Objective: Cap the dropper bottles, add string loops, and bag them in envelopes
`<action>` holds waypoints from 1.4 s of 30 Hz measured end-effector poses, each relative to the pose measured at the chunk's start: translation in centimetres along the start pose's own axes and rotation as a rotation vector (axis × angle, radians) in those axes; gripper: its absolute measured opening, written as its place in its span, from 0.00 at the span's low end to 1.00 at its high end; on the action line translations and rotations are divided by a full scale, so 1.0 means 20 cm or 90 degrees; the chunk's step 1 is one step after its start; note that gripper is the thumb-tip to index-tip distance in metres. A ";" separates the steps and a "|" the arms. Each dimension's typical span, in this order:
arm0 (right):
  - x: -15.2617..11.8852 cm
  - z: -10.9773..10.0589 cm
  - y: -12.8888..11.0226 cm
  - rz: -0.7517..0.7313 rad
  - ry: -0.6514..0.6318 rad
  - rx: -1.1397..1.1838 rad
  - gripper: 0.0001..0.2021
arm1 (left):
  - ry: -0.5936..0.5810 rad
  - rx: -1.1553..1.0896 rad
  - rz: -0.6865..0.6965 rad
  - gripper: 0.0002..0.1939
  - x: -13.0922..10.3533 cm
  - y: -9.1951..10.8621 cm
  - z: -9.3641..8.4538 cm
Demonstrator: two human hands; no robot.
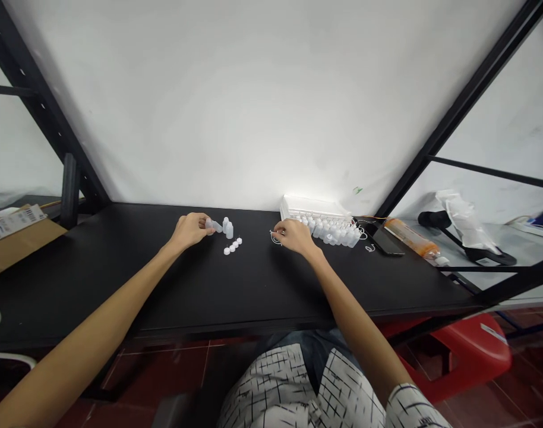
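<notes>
On the black table, my left hand [192, 230] is closed on a small translucent bottle [215, 226]. Just right of it stand two small white bottles [229, 230]. A short slanting row of white caps [233, 246] lies in front of them. My right hand [293, 235] pinches a thin white loop [275, 238] between its fingertips. Beside that hand, on the right, many small bottles with white tops [331, 232] lie in packed rows. A white box [316, 206] sits behind them against the wall.
A black phone [387, 242] and an orange-ended plastic pack [412, 239] lie at the table's right. Near them is a small white loop [370, 248]. A cardboard package [22, 241] is at the far left. A red stool [467, 351] stands below right.
</notes>
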State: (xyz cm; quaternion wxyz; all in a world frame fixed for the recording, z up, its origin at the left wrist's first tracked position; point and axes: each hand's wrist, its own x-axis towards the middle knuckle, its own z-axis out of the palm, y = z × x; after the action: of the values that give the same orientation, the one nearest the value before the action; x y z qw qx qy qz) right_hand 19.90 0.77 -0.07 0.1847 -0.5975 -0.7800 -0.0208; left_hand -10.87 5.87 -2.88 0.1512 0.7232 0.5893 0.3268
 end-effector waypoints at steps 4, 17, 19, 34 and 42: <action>0.00 0.06 0.02 0.017 -0.048 -0.006 0.07 | 0.092 0.077 0.028 0.12 -0.03 0.06 -0.02; -0.01 0.04 0.02 0.046 0.094 0.557 0.09 | -0.058 -0.210 0.215 0.20 -0.24 0.39 0.14; -0.02 0.03 -0.01 0.041 0.068 0.659 0.12 | -0.117 -0.229 0.226 0.17 -0.28 0.43 0.18; -0.07 0.02 -0.11 -0.037 -0.020 0.751 0.11 | -0.140 -0.132 0.310 0.17 -0.28 0.41 0.22; -0.08 0.01 -0.11 -0.054 -0.030 0.716 0.14 | -0.117 -0.084 0.272 0.19 -0.27 0.39 0.22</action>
State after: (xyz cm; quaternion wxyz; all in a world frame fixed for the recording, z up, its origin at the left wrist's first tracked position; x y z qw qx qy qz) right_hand 18.19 -1.31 -0.34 0.4564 -0.3754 -0.6982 0.4041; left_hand -2.56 -0.66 -3.06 0.1783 0.8468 0.3839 0.3222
